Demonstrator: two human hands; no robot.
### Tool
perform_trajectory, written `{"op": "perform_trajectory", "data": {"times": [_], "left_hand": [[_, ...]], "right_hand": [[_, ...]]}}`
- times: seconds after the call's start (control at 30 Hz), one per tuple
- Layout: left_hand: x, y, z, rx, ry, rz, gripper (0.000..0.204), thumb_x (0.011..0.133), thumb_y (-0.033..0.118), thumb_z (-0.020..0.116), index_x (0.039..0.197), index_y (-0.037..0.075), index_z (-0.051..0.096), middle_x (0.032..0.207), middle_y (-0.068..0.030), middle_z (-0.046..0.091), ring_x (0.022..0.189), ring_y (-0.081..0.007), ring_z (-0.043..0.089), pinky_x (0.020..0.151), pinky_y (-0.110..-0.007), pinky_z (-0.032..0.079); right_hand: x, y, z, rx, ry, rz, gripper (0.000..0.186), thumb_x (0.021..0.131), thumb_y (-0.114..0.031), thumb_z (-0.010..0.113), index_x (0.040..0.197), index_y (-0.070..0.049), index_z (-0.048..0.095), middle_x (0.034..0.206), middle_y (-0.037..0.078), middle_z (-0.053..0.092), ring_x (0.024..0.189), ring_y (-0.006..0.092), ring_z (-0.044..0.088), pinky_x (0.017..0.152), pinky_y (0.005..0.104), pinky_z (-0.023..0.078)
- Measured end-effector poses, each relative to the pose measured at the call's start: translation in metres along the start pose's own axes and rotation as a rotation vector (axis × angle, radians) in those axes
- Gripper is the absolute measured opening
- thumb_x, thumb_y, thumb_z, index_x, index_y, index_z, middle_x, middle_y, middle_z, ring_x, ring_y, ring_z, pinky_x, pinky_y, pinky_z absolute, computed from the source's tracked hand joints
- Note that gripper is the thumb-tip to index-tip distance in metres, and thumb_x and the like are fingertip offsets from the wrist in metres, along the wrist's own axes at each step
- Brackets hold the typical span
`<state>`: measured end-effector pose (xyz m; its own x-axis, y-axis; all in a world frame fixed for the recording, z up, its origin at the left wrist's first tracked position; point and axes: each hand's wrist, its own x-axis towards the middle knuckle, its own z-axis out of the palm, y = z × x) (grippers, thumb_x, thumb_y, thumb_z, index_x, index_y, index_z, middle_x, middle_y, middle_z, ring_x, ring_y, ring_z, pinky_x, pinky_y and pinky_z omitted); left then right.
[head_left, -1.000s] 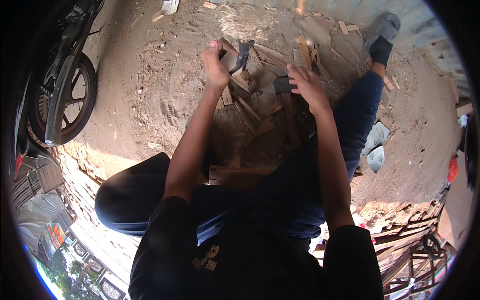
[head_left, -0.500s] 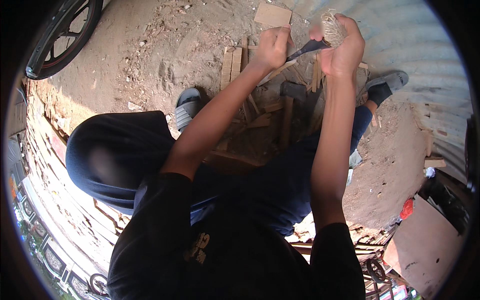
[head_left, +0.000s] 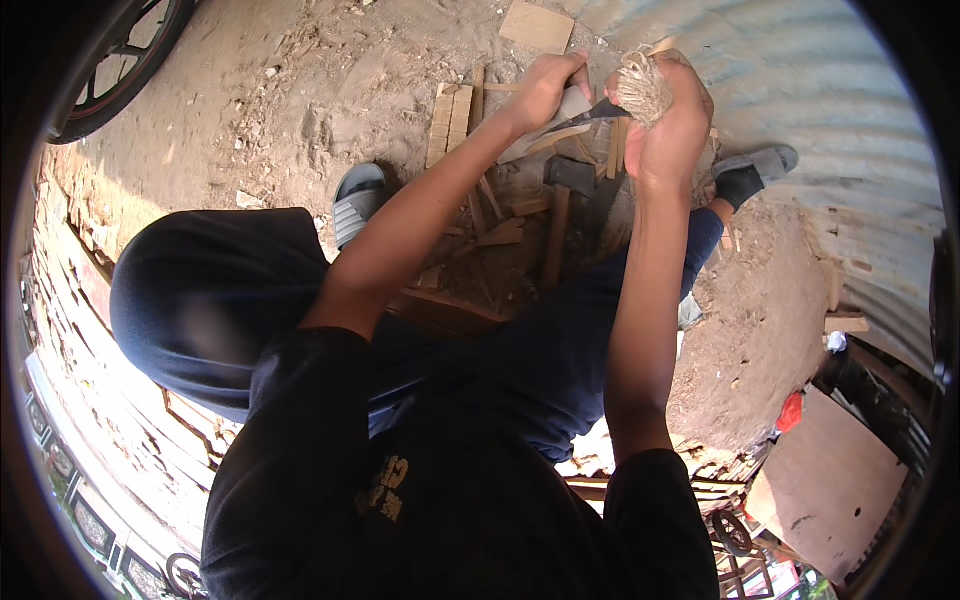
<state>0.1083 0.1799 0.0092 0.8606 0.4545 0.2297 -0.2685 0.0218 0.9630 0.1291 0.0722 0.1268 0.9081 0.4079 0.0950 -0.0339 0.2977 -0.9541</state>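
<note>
My right hand (head_left: 672, 130) is closed around a handle wrapped in pale twine (head_left: 643, 90), whose frayed end faces up. From that handle a dark knife blade (head_left: 605, 110) reaches left toward my left hand (head_left: 545, 92). The fingers of my left hand are closed on a pale flat piece (head_left: 573, 106), which looks like wood and lies against the blade. Part of this piece is hidden by my hand, as is the blade's tip. Both hands are held out over the ground, above scattered wood offcuts.
A hatchet (head_left: 570, 176) lies among the offcuts. Beside them sit several wooden blocks (head_left: 450, 122) and a thin board (head_left: 537, 27). Corrugated metal sheeting (head_left: 810, 90) borders the right. My slippered feet (head_left: 358, 203) flank the wood. A wheel (head_left: 130, 70) stands at the upper left.
My right hand has moved down and slightly left, turning the twine-wrapped handle and the blade. More of the pale piece shows below my left hand. The whole view has shifted a little.
</note>
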Motion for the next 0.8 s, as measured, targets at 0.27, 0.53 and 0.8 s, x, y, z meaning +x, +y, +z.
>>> {"op": "perform_trajectory", "data": {"times": [0.27, 0.53, 0.8], "left_hand": [[-0.005, -0.001, -0.003, 0.034, 0.118, 0.014, 0.066, 0.096, 0.044, 0.032, 0.063, -0.004, 0.064, 0.057, -0.0099, 0.058, 0.057, -0.018, 0.05, 0.062, -0.033, 0.04], [0.008, -0.02, 0.001, -0.045, 0.098, -0.123, 0.067, 0.094, 0.043, 0.028, 0.062, -0.004, 0.063, 0.055, -0.0098, 0.056, 0.057, -0.0192, 0.048, 0.061, -0.035, 0.039], [0.012, -0.018, -0.003, -0.023, 0.143, -0.111, 0.063, 0.094, 0.042, 0.033, 0.063, -0.005, 0.062, 0.055, -0.0102, 0.054, 0.057, -0.0202, 0.047, 0.061, -0.035, 0.038]], "right_hand": [[-0.014, 0.013, -0.035, 0.433, 0.179, 0.178, 0.033, 0.087, -0.026, 0.059, 0.101, 0.004, 0.06, 0.095, 0.008, 0.058, 0.089, 0.0171, 0.053, 0.078, 0.0315, 0.044], [-0.161, 0.231, -0.186, -1.518, -0.032, 0.957, 0.089, 0.072, -0.055, 0.074, 0.122, 0.014, 0.046, 0.12, 0.032, 0.056, 0.119, 0.0379, 0.054, 0.1, 0.0448, 0.043], [-0.142, 0.198, -0.134, -1.552, -0.151, 0.861, 0.075, 0.075, -0.047, 0.073, 0.121, 0.008, 0.051, 0.112, 0.027, 0.062, 0.106, 0.0419, 0.061, 0.091, 0.0443, 0.05]]}}
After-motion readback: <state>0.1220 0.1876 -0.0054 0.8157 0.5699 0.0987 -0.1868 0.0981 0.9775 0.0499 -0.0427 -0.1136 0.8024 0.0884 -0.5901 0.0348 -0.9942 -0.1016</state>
